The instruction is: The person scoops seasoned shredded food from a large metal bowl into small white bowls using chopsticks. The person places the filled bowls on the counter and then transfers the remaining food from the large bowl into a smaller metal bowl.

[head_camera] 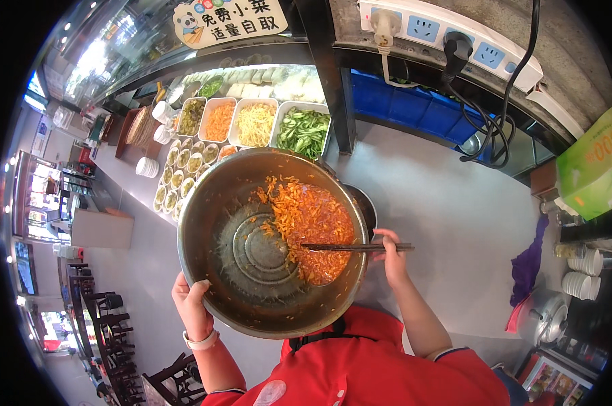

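A large stainless steel basin (245, 309) is tilted in front of my red shirt. My left hand (193, 304) grips its rim at the lower left, thumb over the edge. Reddish-orange shredded vegetables (316, 213) in sauce lie along the basin's right side, while the left part of its floor is mostly bare metal. In my right hand (393, 256) is a pair of dark chopsticks (346, 247), held just beyond the right rim. Their tips reach into the shreds. Behind the rim, partly hidden, stands a round metal pot (365, 205).
Beyond the basin, a counter holds white trays of green strips (303, 129), yellow shreds (255, 122) and orange shreds (218, 122). Several small filled cups (179, 177) stand beside them. A power strip (448, 35) with a dangling black cable (504, 122) runs above. A metal kettle (544, 317) is at right.
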### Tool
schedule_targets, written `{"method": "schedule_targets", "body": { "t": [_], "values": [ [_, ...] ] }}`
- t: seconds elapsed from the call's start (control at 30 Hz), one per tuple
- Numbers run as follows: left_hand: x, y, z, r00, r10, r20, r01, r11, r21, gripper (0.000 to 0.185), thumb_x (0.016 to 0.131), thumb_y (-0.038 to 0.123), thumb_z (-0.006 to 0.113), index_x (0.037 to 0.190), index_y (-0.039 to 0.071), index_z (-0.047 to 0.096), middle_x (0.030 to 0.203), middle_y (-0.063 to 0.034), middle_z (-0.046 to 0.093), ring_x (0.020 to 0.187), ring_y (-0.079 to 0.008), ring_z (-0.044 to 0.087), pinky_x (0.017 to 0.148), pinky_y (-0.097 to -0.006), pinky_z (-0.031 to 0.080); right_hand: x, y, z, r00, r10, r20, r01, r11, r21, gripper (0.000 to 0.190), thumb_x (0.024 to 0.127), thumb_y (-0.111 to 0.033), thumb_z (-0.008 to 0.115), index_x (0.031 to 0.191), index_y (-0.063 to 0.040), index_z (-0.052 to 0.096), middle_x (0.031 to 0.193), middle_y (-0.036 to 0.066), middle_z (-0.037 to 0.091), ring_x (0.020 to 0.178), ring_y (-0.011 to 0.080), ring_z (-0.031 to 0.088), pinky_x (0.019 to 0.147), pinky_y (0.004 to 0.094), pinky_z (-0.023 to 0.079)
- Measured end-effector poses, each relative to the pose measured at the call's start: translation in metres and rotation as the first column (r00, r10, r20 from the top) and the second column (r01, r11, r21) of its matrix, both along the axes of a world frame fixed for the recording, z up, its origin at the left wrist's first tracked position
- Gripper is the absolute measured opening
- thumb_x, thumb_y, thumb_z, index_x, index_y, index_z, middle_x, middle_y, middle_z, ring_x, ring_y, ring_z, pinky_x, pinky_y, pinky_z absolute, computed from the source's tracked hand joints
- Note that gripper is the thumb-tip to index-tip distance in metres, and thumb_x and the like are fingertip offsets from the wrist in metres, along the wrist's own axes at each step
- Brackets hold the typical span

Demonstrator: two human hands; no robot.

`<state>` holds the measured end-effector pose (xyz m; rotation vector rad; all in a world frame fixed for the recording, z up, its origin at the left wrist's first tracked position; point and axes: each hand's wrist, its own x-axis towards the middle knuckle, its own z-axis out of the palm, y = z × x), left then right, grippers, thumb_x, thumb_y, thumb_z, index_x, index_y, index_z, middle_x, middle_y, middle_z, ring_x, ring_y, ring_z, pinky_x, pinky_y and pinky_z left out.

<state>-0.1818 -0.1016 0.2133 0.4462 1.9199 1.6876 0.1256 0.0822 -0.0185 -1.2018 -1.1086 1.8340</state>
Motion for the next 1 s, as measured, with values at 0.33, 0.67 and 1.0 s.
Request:
{"method": "schedule_targets", "body": {
  "t": [0.33,0.67,1.0],
  "values": [
    [0.009,0.009,0.006,1.0,-0.017,-0.025,0.017,1.0,-0.002,0.021,0.075,-0.005,0.053,0.095,-0.005,0.062,0.087,-0.0065,0.066,0.075,-0.0123,0.059,0.074,-0.0241,0.047,-0.017,0.044,-0.005,0.999,0.009,-0.046,-0.013,0.997,-0.075,0.044,0.098,-0.02,0.038,0.141,-0.019,0.045,0.095,0.001,0.055,0.086,0.0106,0.052,0.078,0.0284,0.044],
    [0.02,0.01,0.009,0.997,-0.056,-0.057,0.056,0.998,-0.003,0.021,0.076,-0.003,0.056,0.096,-0.003,0.062,0.088,-0.0045,0.066,0.076,-0.0101,0.057,0.074,-0.0232,0.045,-0.019,0.032,-0.02,0.983,-0.103,-0.15,0.063,0.966,-0.252,0.044,0.098,-0.022,0.035,0.141,-0.024,0.043,0.086,-0.001,0.052,0.078,0.0098,0.049,0.074,0.0287,0.042],
    [0.061,0.018,0.008,0.989,-0.149,-0.015,0.149,0.989,0.008,0.023,0.078,-0.004,0.056,0.099,-0.004,0.063,0.089,-0.0039,0.067,0.075,-0.0092,0.058,0.074,-0.0226,0.046,0.048,0.01,-0.023,0.94,-0.249,-0.234,0.175,0.939,-0.295,0.046,0.095,-0.026,0.034,0.139,-0.026,0.044,0.08,0.0,0.056,0.078,0.0123,0.054,0.074,0.0322,0.043]
  ]
}}
